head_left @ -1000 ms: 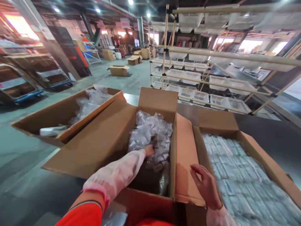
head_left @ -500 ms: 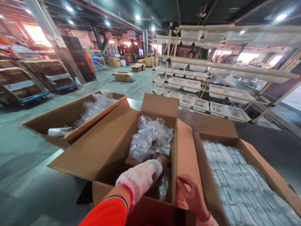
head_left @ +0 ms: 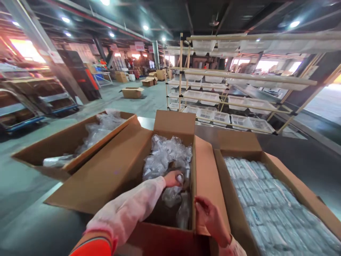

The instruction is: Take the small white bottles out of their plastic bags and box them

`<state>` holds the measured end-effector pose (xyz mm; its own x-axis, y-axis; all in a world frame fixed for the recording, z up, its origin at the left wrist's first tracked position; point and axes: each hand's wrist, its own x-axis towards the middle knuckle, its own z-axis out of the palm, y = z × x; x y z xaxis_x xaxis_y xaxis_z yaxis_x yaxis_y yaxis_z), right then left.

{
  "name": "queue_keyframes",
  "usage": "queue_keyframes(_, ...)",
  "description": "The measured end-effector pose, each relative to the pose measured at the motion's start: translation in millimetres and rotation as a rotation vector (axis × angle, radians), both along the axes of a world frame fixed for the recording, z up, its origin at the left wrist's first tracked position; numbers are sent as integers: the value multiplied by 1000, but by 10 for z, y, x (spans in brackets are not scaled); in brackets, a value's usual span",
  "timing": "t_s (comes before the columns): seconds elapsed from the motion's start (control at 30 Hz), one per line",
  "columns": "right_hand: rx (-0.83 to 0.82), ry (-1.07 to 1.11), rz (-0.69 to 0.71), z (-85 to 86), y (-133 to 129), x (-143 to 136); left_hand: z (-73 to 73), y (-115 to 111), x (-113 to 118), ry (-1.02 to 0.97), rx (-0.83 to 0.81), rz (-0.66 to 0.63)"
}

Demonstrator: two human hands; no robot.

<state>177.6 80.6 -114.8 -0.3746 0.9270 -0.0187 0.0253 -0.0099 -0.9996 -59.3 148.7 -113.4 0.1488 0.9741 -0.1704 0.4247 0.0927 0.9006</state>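
My left hand point(head_left: 173, 179) reaches into the middle cardboard box point(head_left: 174, 122), its fingers closed around a clear plastic-wrapped piece point(head_left: 179, 179) with a round pale end. Below it, more clear wrapped pieces point(head_left: 183, 211) lie along the box's right wall. Crumpled clear plastic packages point(head_left: 166, 153) fill the far part of this box. Over the right side flap point(head_left: 209, 170) hovers or rests my right hand point(head_left: 211, 218), loosely curled with nothing visible in it. Its fingertips are close to the box's edge; whether they touch cannot be made out.
To the right, a box point(head_left: 239, 140) holds neat rows of clear wrapped pieces. A box point(head_left: 53, 137) at left contains loose plastic packages. Beyond the table point(head_left: 205, 131) stands a rack point(head_left: 181, 81) with white baskets. Carts point(head_left: 58, 97) of cartons stand far left.
My left hand has lifted and turned, bringing the round end of the wrapped piece into view. My right hand stays near the flap edge. The whole view has shifted slightly.
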Motion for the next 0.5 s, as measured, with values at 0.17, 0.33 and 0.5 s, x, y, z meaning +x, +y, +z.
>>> queue_keyframes(0.17, -137, 184, -98, 222, 152, -190, 484, -459, -114, -494, 17, 76)
queue_keyframes(0.33, -199, 224, 161, 494, 163, -289, 703, -904, 122, -729, -123, 212)
queue_keyframes(0.5, -316, 385, 6, 472, 23, -318, 606, -1030, 192, -922, -117, 291)
